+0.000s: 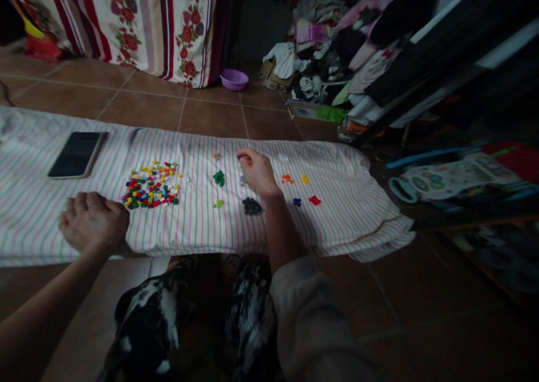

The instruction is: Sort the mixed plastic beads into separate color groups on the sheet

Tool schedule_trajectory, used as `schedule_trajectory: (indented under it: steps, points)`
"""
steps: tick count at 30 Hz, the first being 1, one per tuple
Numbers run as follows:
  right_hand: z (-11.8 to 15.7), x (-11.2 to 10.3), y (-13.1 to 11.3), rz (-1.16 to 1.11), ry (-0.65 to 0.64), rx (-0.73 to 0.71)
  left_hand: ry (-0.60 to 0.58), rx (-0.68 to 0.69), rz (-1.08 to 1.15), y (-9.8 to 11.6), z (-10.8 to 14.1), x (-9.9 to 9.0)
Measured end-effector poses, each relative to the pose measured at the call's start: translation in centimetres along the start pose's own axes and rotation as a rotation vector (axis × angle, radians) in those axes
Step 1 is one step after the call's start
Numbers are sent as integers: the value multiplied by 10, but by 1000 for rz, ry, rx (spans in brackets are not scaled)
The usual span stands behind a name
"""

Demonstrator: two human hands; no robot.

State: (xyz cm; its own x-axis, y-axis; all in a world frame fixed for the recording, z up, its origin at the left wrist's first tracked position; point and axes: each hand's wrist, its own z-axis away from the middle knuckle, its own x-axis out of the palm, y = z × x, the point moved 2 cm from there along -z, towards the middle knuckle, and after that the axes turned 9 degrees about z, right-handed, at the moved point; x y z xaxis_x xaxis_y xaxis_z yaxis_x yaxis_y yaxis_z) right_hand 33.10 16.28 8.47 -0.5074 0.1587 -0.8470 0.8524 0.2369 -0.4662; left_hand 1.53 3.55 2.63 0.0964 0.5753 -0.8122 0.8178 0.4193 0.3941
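Note:
My left hand (93, 220) lies flat on the striped cloth, palm down, fingers a little apart, holding nothing. Just right of it is a mixed pile of small coloured cubes (151, 185). My right hand (257, 170) is closed in a pinch at the far side of the cloth, with a small purple piece (241, 157) at its fingertips; whether it is lifted or resting I cannot tell. Around this hand sit little single-colour groups: green (219, 178), light green (218, 203), black (251, 206), grey (243, 181), orange (287, 178), yellow (305, 178), blue (297, 202) and red (315, 200).
A phone (77, 154) lies at the left on the striped cloth (193, 233). Beyond, on the tiled floor, are a purple bowl (234, 80), a floral curtain (138, 28) and heaped clothes (320, 33). Shelving with a toy-like board (458, 174) stands at the right.

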Motion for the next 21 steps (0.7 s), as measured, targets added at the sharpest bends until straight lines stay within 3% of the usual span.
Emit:
schedule_trajectory:
  steps: [10,21]
  points:
    - [21,-30,57,60,3,87,-33,-32,5,4,1,-4]
    - [31,-28,55,96,-66,32,-66,-26,-82,6,-2,-5]
